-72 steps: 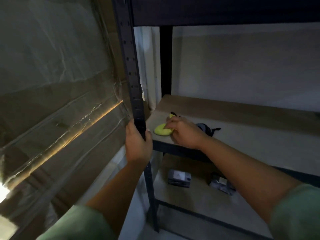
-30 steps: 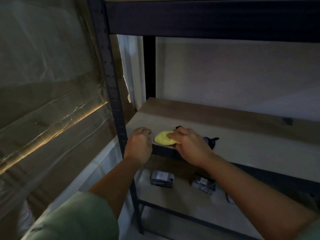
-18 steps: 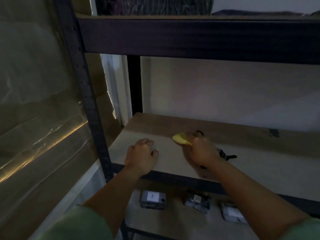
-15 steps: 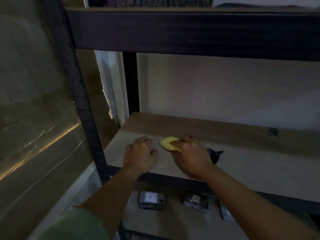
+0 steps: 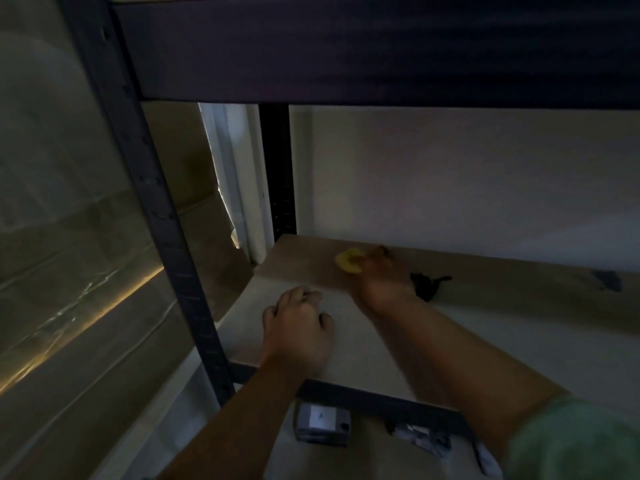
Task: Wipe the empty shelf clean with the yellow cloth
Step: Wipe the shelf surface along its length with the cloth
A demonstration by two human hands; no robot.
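Observation:
The pale wooden shelf board [image 5: 519, 344] fills the middle of the dim head view. My right hand [image 5: 379, 277] presses the yellow cloth [image 5: 349, 260] onto the board far back, close to the rear wall and left of centre. Only part of the cloth shows past my fingers. My left hand [image 5: 298, 332] rests on the board near its front left corner, fingers curled loosely, holding nothing. A small black item [image 5: 427, 285] lies on the shelf just right of my right wrist.
A dark metal upright [image 5: 156, 216] stands at the front left, another upright [image 5: 278, 174] at the back. A dark shelf beam [image 5: 346, 53] crosses overhead. Plastic-wrapped cardboard [image 5: 62, 237] lines the left side. Small packets [image 5: 322, 422] lie on the lower shelf.
My left hand left the upright and settled on the shelf board. My right hand has pushed the yellow cloth from the front edge toward the back of the shelf.

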